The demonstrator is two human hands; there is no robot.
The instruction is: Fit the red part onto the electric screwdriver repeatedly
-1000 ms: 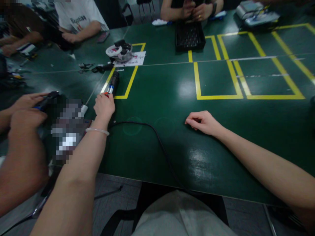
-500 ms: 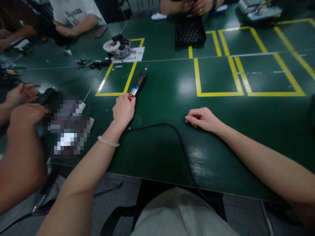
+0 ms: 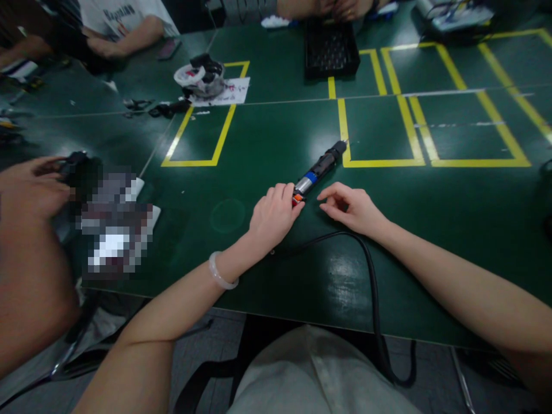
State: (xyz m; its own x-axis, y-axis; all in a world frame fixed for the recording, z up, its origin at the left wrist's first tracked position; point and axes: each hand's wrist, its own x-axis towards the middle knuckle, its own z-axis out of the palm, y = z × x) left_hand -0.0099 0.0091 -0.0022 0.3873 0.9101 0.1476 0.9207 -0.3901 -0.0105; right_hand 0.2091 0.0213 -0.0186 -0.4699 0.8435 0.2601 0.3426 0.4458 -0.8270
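My left hand is wrapped round the rear of an electric screwdriver, which points away to the right. Its body is black with a silver and blue band and an orange-red part by my thumb; the tip lies near a yellow tape corner. A black cord loops from under my left wrist over the table's front edge. Just right of the tool is my right hand, resting on the table with nothing in it. Its thumb and forefinger are apart, and the other fingers are curled.
Yellow tape outlines mark the green table. Beyond stand a black tray by a person's hands and a clear bag of parts on paper. At left, a co-worker's hands hold a dark object beside a blurred-out patch.
My left hand has carried the screwdriver to the right, close to my right hand, and its cord has shifted along. My right thumb and forefinger have spread apart.
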